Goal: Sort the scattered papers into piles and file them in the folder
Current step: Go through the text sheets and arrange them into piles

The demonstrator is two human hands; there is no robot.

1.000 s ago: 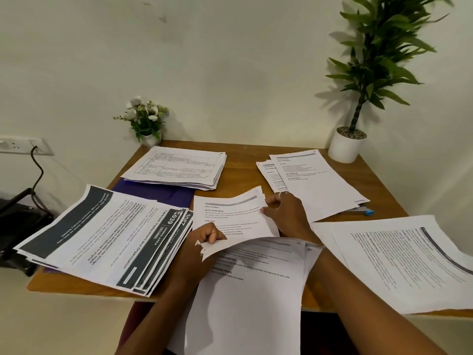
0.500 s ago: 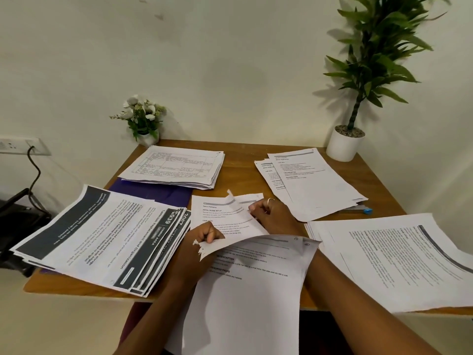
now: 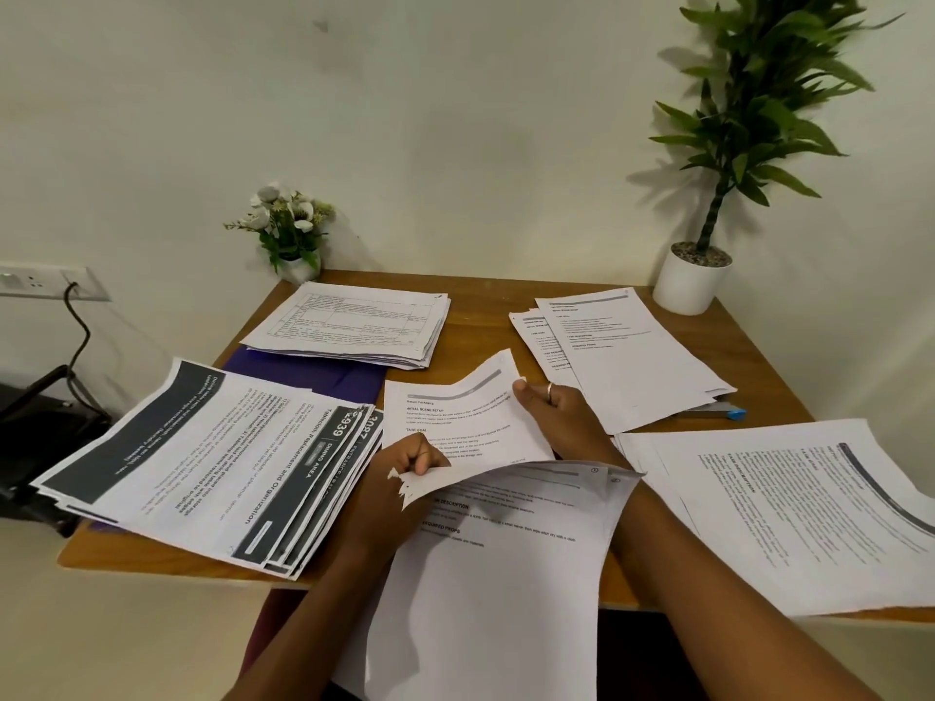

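Left hand point(image 3: 405, 478) pinches the torn lower-left corner of a loose sheet point(image 3: 455, 427), fingers curled, grip clamped on the paper. Right hand point(image 3: 561, 417) holds the same sheet at its right edge with the thumb on top, ring visible on one finger, so that grip is closed on it too. The sheet is lifted and bowed between both hands, printed side up, above the front stack point(image 3: 496, 574), which hangs off the near edge of the wooden surface point(image 3: 480, 321).

Other piles on the surface:
- dark-header pile point(image 3: 202, 462), left, fanned and angled
- table-form pile point(image 3: 349, 326), far left, lying partly on the purple folder point(image 3: 324, 376) – the folder lies flat, mostly covered
- far-right pile point(image 3: 632, 356), with a blue-tipped pen point(image 3: 728, 411) poking out from under its near corner
- near-right pile point(image 3: 789, 513), overhanging the front edge

Small flower pot point(image 3: 288, 225) at the far-left corner, plant point(image 3: 690, 280) in a white pot at the far-right corner. Wall socket point(image 3: 45, 283) with a cable, left of the surface.
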